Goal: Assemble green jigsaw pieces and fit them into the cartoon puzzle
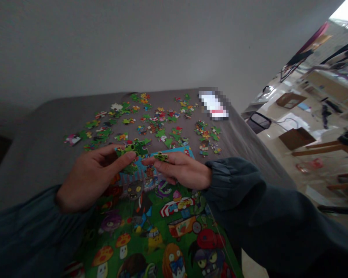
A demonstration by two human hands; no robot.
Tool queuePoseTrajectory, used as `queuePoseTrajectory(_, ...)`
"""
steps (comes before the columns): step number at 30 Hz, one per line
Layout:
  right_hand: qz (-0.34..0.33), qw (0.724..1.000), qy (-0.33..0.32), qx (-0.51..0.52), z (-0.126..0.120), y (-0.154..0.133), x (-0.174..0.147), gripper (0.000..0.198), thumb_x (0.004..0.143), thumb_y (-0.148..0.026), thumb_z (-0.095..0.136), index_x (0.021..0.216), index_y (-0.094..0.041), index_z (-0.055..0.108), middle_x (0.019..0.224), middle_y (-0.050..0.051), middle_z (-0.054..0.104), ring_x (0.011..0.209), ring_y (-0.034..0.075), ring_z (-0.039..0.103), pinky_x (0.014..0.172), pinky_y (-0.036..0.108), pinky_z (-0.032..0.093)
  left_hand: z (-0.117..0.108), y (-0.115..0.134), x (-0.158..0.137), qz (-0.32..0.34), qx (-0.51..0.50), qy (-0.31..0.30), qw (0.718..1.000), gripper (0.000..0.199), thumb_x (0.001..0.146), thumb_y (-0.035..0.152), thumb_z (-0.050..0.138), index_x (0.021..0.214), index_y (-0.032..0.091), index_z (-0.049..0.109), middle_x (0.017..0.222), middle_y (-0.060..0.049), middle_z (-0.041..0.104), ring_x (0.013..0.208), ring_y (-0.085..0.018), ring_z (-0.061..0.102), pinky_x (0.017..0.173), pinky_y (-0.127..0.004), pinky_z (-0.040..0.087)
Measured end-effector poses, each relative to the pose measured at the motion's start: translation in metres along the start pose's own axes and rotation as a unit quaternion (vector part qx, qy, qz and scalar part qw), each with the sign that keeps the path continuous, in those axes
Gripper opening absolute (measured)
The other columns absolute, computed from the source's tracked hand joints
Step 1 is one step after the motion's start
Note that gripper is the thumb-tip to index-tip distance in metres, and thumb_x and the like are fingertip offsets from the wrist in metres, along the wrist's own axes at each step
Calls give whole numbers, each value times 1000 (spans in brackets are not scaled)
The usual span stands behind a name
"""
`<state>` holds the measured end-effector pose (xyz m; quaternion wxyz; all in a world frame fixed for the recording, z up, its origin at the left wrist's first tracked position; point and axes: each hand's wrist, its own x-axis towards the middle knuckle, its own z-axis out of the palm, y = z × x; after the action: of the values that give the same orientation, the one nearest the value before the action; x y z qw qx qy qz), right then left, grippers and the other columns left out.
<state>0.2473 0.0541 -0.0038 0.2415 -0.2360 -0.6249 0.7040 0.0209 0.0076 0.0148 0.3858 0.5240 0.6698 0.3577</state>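
My left hand [95,170] pinches a cluster of joined green puzzle pieces [137,146] between thumb and fingers. To its right, my right hand [182,168] grips a single green puzzle piece [161,156] between thumb and forefinger. The two hands are a short way apart, above the top part of a cartoon puzzle picture [159,220] with a blue and green background. Beyond the hands, many loose puzzle pieces [155,127] lie scattered, some of them overlapping. Part of the picture's left side is hidden by my left hand and sleeve.
A grey cloth [55,116] covers the surface, which meets a plain wall [133,46]. A pixelated bright object [214,105] lies at the back right. Down on the floor to the right are cardboard boxes [296,138] and wooden legs [319,148].
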Motion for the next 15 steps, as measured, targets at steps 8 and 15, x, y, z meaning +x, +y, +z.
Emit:
queuePoseTrajectory(8, 115, 992, -43, 13, 1, -1, -1, 36, 89, -45, 72, 98, -26, 43, 60, -11, 61, 42, 7, 50, 39, 18, 37, 0, 5, 0, 7, 13, -5, 1000, 35, 76, 56, 77, 85, 22, 75, 71, 1, 77, 57, -13, 61, 50, -21, 47)
queuePoseTrajectory(15, 11, 992, 4, -123, 0, -3, 2, 36, 88, -50, 72, 74, -19, 61, 61, -6, 51, 55, 8, 44, 52, 23, 35, 3, 12, -3, -1, 48, -13, 999, 39, 72, 61, 73, 72, 22, 73, 56, 3, 66, 48, -14, 55, 42, -21, 41)
